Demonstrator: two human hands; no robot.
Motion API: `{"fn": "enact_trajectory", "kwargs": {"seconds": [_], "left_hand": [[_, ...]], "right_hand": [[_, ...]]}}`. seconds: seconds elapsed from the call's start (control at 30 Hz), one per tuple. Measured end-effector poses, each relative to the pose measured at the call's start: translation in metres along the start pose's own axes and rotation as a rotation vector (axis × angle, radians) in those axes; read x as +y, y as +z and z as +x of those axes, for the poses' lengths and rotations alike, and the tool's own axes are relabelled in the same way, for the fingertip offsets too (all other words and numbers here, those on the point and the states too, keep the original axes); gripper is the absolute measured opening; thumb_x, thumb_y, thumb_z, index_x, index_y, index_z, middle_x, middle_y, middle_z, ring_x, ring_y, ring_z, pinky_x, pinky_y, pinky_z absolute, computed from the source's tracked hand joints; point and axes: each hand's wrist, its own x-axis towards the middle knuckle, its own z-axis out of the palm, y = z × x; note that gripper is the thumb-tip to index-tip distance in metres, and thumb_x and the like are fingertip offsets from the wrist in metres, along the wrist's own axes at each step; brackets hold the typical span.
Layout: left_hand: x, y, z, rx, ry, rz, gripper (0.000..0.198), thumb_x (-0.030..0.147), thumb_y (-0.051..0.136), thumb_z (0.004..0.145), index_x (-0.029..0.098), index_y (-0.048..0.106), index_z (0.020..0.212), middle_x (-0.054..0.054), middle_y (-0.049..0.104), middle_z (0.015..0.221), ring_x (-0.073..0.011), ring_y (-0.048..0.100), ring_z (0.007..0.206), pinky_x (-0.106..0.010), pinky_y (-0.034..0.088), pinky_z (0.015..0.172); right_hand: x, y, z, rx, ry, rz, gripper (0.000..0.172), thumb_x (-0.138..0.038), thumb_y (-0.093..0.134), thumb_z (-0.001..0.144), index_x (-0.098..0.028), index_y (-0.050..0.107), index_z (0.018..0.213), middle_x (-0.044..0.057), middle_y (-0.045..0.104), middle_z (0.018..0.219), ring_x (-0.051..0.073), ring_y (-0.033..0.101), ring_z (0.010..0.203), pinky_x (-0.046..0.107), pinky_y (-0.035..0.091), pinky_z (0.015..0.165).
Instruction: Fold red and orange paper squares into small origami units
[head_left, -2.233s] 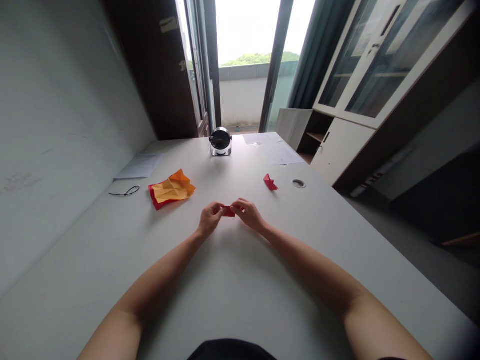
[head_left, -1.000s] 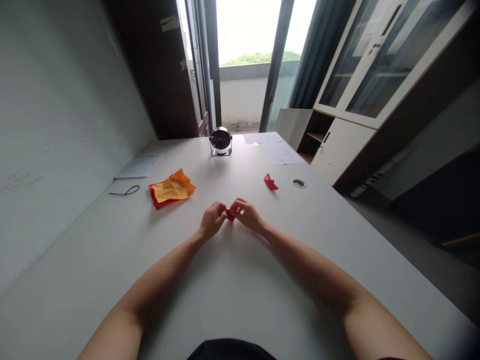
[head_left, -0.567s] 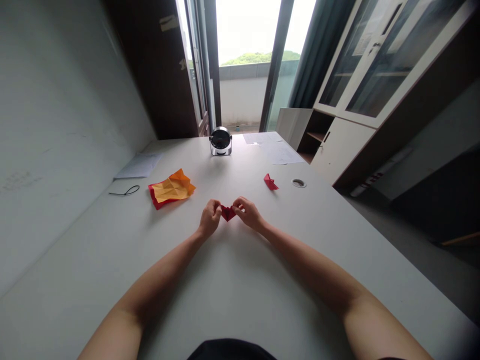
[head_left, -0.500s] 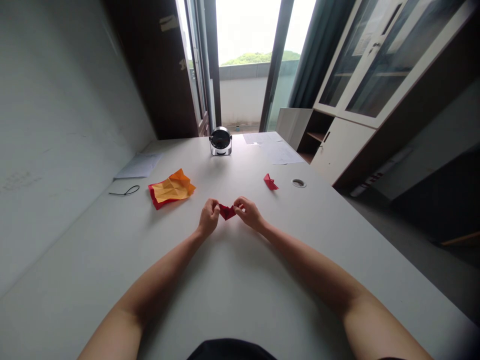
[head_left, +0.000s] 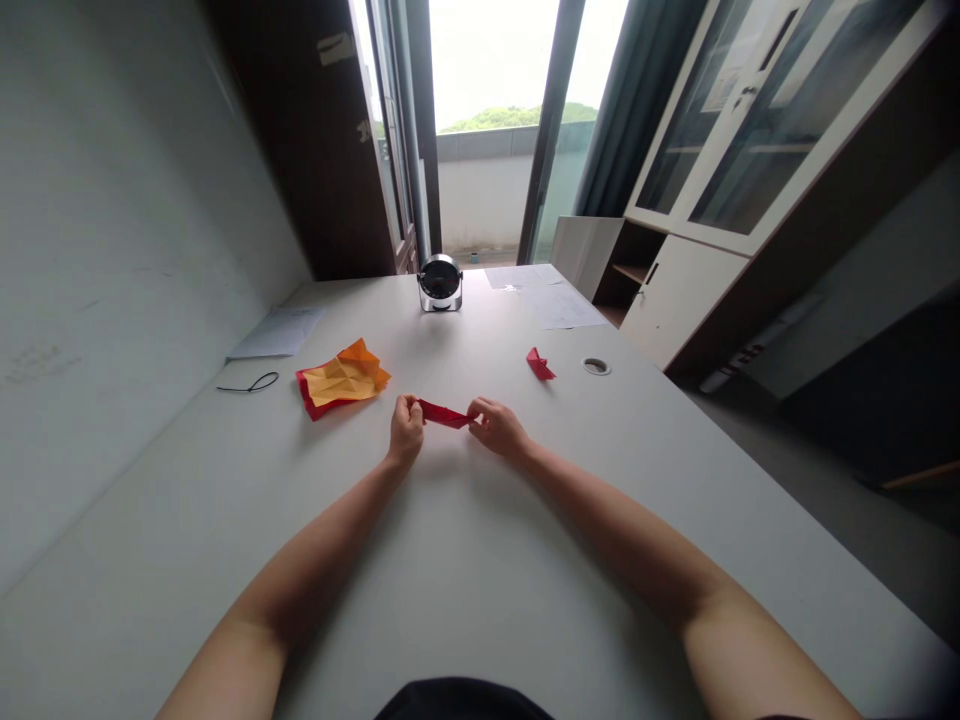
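Note:
A folded red paper [head_left: 444,413] is stretched between my two hands above the white table. My left hand [head_left: 407,426] pinches its left end, and the fingers of my right hand [head_left: 498,426] are closed on its right end. Its shape is long and narrow, with a slightly lower edge near the right. Behind and to the right lies a small red folded paper piece [head_left: 540,364], touched by neither hand. Creased orange paper [head_left: 346,376] rests on top of red sheets [head_left: 319,408] to the left of my left hand.
On the white table [head_left: 450,560] are a black and silver round device [head_left: 440,283], a black cord loop [head_left: 259,382], white papers at the back right [head_left: 559,303] and back left [head_left: 277,332], and a round cable hole [head_left: 596,367]. A wall borders the left.
My left hand has moved left, away from my right hand. The red paper between them has gone from a short, pointed shape to a longer, flatter strip.

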Motion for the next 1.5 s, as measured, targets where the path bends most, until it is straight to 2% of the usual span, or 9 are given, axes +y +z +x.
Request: {"fn": "enact_trajectory", "kwargs": {"seconds": [0.2, 0.3, 0.4, 0.5, 0.63, 0.8, 1.0, 1.27, 1.5], "left_hand": [[0.015, 0.001, -0.011, -0.078, 0.097, 0.199, 0.011, 0.027, 0.044, 0.091, 0.02, 0.051, 0.096, 0.0, 0.058, 0.075, -0.015, 0.056, 0.065, -0.027, 0.046, 0.065], [0.021, 0.001, -0.015, -0.129, 0.119, 0.21, 0.011, 0.025, 0.044, 0.091, 0.02, 0.052, 0.097, 0.0, 0.059, 0.077, -0.0153, 0.058, 0.066, -0.027, 0.045, 0.066], [0.024, 0.003, -0.017, -0.169, 0.131, 0.197, 0.011, 0.025, 0.043, 0.092, 0.02, 0.051, 0.097, 0.0, 0.06, 0.076, -0.0149, 0.058, 0.066, -0.027, 0.045, 0.066], [0.026, 0.003, -0.019, -0.171, 0.13, 0.169, 0.01, 0.027, 0.043, 0.093, 0.021, 0.05, 0.096, 0.001, 0.06, 0.076, -0.0143, 0.058, 0.065, -0.027, 0.045, 0.067], [0.027, 0.004, -0.018, -0.142, 0.088, 0.095, 0.012, 0.03, 0.045, 0.093, 0.021, 0.051, 0.098, 0.002, 0.06, 0.071, -0.014, 0.057, 0.063, -0.027, 0.046, 0.067], [0.024, 0.005, -0.018, -0.299, 0.045, 0.055, 0.023, 0.041, 0.059, 0.086, 0.018, 0.06, 0.087, -0.002, 0.062, 0.072, -0.0142, 0.057, 0.062, -0.025, 0.044, 0.062], [0.024, 0.004, -0.021, -0.392, 0.073, 0.173, 0.032, 0.045, 0.059, 0.087, 0.016, 0.066, 0.076, 0.0, 0.059, 0.062, -0.0133, 0.052, 0.059, -0.024, 0.039, 0.057], [0.025, 0.003, -0.02, -0.355, 0.156, 0.29, 0.044, 0.05, 0.052, 0.091, 0.014, 0.065, 0.068, 0.002, 0.053, 0.057, -0.0118, 0.044, 0.055, -0.023, 0.031, 0.055], [0.03, 0.001, -0.019, -0.234, 0.115, 0.197, 0.042, 0.05, 0.051, 0.092, 0.016, 0.071, 0.077, -0.003, 0.066, 0.068, -0.0181, 0.058, 0.065, -0.027, 0.043, 0.064]], "right_hand": [[-0.014, 0.003, -0.003, -0.057, -0.036, -0.158, 0.038, -0.034, 0.066, 0.085, -0.023, 0.06, 0.12, 0.007, 0.069, 0.106, 0.02, 0.062, 0.09, 0.029, 0.044, 0.077], [-0.015, 0.003, -0.002, -0.073, -0.02, -0.192, 0.047, -0.042, 0.069, 0.084, -0.022, 0.059, 0.126, 0.008, 0.07, 0.106, 0.021, 0.062, 0.091, 0.029, 0.044, 0.077], [-0.013, 0.004, -0.001, -0.074, 0.018, -0.175, 0.036, -0.043, 0.069, 0.085, -0.023, 0.065, 0.115, 0.006, 0.07, 0.094, 0.018, 0.06, 0.081, 0.027, 0.042, 0.072], [-0.01, 0.004, 0.0, -0.055, 0.059, -0.077, 0.019, -0.039, 0.063, 0.089, -0.021, 0.068, 0.093, 0.001, 0.067, 0.077, 0.013, 0.053, 0.066, 0.024, 0.036, 0.064], [-0.006, 0.003, 0.001, -0.041, 0.051, 0.095, 0.027, -0.041, 0.058, 0.09, -0.019, 0.065, 0.077, -0.002, 0.058, 0.066, 0.011, 0.045, 0.059, 0.023, 0.032, 0.059], [-0.004, 0.007, 0.001, -0.06, 0.115, 0.315, 0.032, -0.049, 0.058, 0.086, -0.018, 0.063, 0.078, -0.003, 0.052, 0.062, 0.011, 0.042, 0.058, 0.023, 0.032, 0.057], [-0.007, 0.01, -0.001, -0.26, 0.153, 0.551, 0.035, -0.052, 0.059, 0.085, -0.018, 0.061, 0.085, -0.001, 0.059, 0.069, 0.012, 0.049, 0.061, 0.023, 0.038, 0.059], [-0.014, 0.003, 0.002, -0.287, 0.16, 0.514, 0.033, -0.05, 0.064, 0.08, -0.018, 0.057, 0.079, -0.005, 0.048, 0.063, 0.01, 0.04, 0.059, 0.023, 0.032, 0.056], [-0.02, -0.002, 0.003, -0.323, 0.158, 0.52, 0.03, -0.047, 0.062, 0.081, -0.017, 0.061, 0.081, -0.004, 0.05, 0.064, 0.011, 0.043, 0.059, 0.024, 0.034, 0.057]]}}
